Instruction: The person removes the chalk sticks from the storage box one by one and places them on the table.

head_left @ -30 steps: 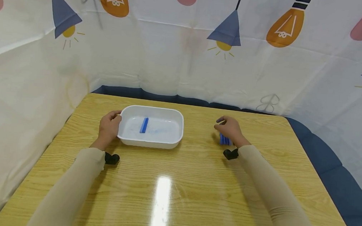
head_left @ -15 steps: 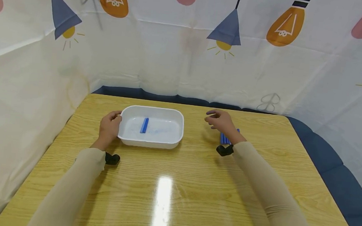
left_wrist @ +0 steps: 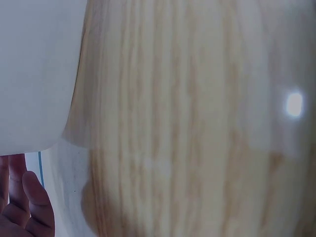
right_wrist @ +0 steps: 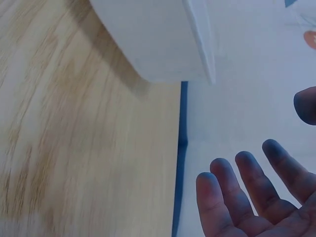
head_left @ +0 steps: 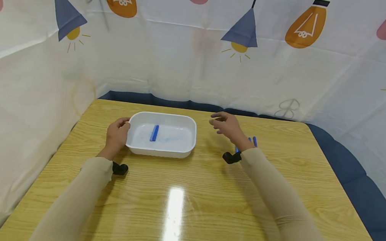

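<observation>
My left hand [head_left: 117, 135] holds the left end of a white plastic tub [head_left: 132, 147], thumb at its rim. The left wrist view catches a few fingers [left_wrist: 38, 200] just below the tub's wall, the tallest reaching behind it. Two slim blue sticks [head_left: 154, 133] lie side by side in the tub, with faint bluish marks on its floor. To the right of the tub, my right hand [head_left: 227, 126] hovers over the table, fingers loosely bent and thumb apart. Nothing sits between its dark-tipped fingers [right_wrist: 256, 180]. Several more blue sticks [head_left: 254, 141] lie beyond my right wrist, which partly hides them.
Everything stands on a glossy wood-grain table [head_left: 159, 194]. Blue padding [head_left: 344, 168] runs along its back and right edges. A white printed cloth [head_left: 170, 65] hangs behind and to the left. A black wrist camera [head_left: 232, 157] sits under my right wrist.
My right hand has moved left and slightly away from me, from over the loose blue sticks toward the tub. The left hand, the tub and the two sticks in it have stayed put.
</observation>
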A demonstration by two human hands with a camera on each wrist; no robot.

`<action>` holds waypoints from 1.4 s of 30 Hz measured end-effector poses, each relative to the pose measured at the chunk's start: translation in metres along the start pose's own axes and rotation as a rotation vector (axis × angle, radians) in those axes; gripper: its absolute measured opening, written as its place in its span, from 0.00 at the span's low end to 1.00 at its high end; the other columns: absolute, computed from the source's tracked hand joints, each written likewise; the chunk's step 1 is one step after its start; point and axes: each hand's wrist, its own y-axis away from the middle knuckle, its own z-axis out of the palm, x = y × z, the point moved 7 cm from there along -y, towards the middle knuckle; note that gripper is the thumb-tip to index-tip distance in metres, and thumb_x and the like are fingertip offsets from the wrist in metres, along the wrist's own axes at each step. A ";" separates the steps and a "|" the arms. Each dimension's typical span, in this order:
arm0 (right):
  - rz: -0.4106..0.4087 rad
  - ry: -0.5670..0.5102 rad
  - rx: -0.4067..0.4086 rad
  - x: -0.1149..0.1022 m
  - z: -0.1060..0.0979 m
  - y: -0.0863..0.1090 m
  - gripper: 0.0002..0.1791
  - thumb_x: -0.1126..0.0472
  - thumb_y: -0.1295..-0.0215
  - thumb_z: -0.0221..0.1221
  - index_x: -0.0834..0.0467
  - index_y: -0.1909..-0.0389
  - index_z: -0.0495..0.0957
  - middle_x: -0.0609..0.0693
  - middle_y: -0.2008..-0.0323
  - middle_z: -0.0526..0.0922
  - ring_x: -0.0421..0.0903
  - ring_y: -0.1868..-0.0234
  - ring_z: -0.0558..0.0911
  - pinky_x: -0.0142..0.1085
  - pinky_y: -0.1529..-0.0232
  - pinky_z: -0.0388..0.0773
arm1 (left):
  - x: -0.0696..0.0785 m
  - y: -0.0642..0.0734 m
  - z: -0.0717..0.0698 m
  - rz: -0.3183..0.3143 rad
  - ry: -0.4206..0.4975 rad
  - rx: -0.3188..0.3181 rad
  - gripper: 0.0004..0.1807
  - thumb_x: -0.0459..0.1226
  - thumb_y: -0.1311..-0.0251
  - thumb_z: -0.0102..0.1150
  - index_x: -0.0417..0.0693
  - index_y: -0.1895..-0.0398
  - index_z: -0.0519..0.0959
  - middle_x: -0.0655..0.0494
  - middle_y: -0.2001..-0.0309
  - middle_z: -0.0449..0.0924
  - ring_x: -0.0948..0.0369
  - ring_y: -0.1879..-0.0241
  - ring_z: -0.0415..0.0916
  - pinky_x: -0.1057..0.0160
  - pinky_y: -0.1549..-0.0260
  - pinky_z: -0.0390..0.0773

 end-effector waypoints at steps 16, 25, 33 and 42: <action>-0.105 -0.086 0.079 -0.043 0.029 -0.007 0.21 0.54 0.38 0.61 0.59 0.47 0.77 0.57 0.56 0.79 0.59 0.54 0.82 0.45 0.59 0.83 | 0.002 0.002 -0.002 0.002 0.004 0.009 0.26 0.47 0.31 0.37 0.50 0.34 0.71 0.43 0.40 0.73 0.48 0.44 0.71 0.49 0.44 0.74; -0.107 -0.141 0.052 -0.058 0.058 -0.013 0.21 0.55 0.38 0.61 0.60 0.47 0.77 0.57 0.58 0.79 0.63 0.51 0.81 0.49 0.57 0.82 | 0.000 0.000 -0.002 -0.008 0.005 0.010 0.25 0.47 0.31 0.38 0.51 0.35 0.72 0.44 0.40 0.73 0.48 0.45 0.71 0.49 0.46 0.75; -0.093 -0.199 0.058 -0.065 0.084 -0.020 0.16 0.56 0.39 0.62 0.57 0.51 0.79 0.55 0.59 0.81 0.63 0.52 0.81 0.41 0.63 0.83 | -0.001 0.000 0.000 -0.025 -0.003 0.002 0.25 0.47 0.31 0.38 0.51 0.35 0.71 0.44 0.40 0.72 0.48 0.45 0.71 0.50 0.46 0.75; -0.028 -0.246 0.045 -0.065 0.118 -0.027 0.16 0.54 0.39 0.62 0.54 0.52 0.79 0.52 0.58 0.83 0.57 0.56 0.83 0.36 0.67 0.83 | -0.002 -0.001 0.000 -0.025 0.003 0.005 0.25 0.46 0.31 0.39 0.50 0.35 0.71 0.44 0.39 0.72 0.48 0.44 0.71 0.49 0.45 0.75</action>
